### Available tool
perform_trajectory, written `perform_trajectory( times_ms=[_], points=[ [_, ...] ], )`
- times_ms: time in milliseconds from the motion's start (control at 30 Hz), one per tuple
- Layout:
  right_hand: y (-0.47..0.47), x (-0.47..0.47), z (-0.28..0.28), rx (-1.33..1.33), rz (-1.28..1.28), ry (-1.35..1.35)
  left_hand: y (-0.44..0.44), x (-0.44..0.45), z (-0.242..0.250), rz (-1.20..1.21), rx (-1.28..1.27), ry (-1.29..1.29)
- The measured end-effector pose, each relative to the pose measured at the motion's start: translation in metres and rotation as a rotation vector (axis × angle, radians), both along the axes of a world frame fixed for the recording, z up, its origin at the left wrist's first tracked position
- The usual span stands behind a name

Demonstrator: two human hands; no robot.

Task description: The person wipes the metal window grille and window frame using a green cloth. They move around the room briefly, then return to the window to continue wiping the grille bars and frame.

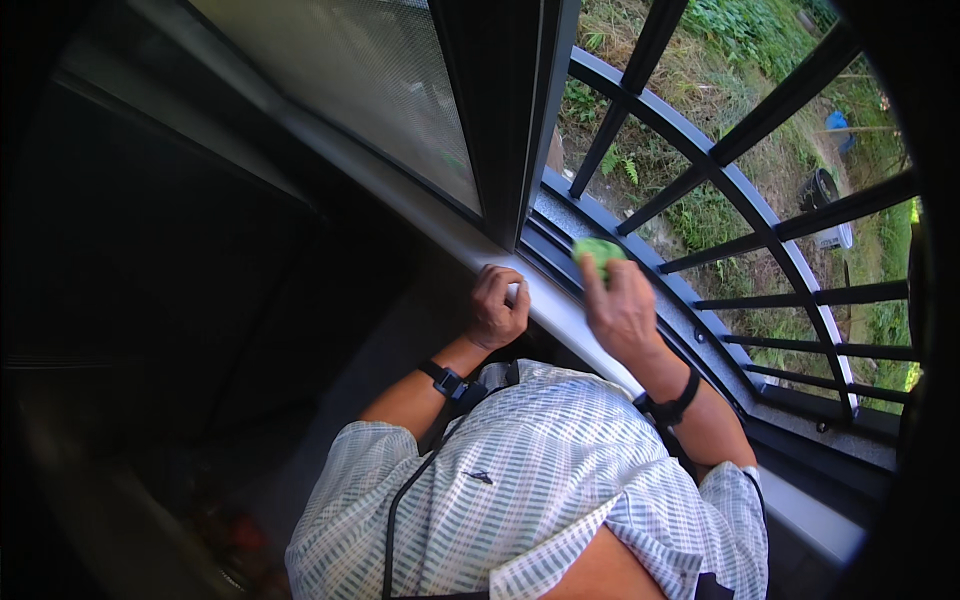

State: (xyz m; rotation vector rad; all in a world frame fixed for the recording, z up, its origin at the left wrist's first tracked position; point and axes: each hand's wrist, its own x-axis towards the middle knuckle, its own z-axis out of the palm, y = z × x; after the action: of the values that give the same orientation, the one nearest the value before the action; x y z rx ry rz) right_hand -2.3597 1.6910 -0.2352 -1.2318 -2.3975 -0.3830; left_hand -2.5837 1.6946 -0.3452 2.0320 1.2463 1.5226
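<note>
My right hand point(621, 304) grips a green cloth or sponge point(598, 255) at the dark window track point(556, 244), between the white sill and the outer metal grille; the hand is slightly blurred. Beside the corner of the dark window frame point(517, 150), my left hand point(501, 306) rests with curled fingers at the edge of the white sill point(559, 304). Whether it holds anything is not plain. A dark band circles each wrist.
A window screen point(375, 82) stands at the upper left. Black grille bars point(697, 172) curve along the right side, with grass, a black bucket point(819, 189) and a white bucket point(836, 237) outside. The room at left is dark.
</note>
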Motion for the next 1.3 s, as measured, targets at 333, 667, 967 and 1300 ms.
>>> perform_trajectory(
  times_ms=[333, 667, 967, 1300],
  points=[
    [0.050, -0.167, -0.092, -0.004, 0.210, -0.320, -0.050, -0.108, -0.011, 0.250, -0.394, 0.160],
    [-0.068, 0.003, -0.087, -0.099, 0.125, -0.493, -0.044, -0.112, -0.021, 0.054, -0.513, 0.204],
    [-0.212, 0.179, -0.052, -0.406, -0.063, -0.517, 0.007, -0.018, 0.025, -0.378, -0.223, 0.183],
    [-0.268, 0.255, 0.007, 0.284, -1.344, 0.085, 0.048, 0.047, 0.033, -0.378, -0.038, 0.410]
  ],
)
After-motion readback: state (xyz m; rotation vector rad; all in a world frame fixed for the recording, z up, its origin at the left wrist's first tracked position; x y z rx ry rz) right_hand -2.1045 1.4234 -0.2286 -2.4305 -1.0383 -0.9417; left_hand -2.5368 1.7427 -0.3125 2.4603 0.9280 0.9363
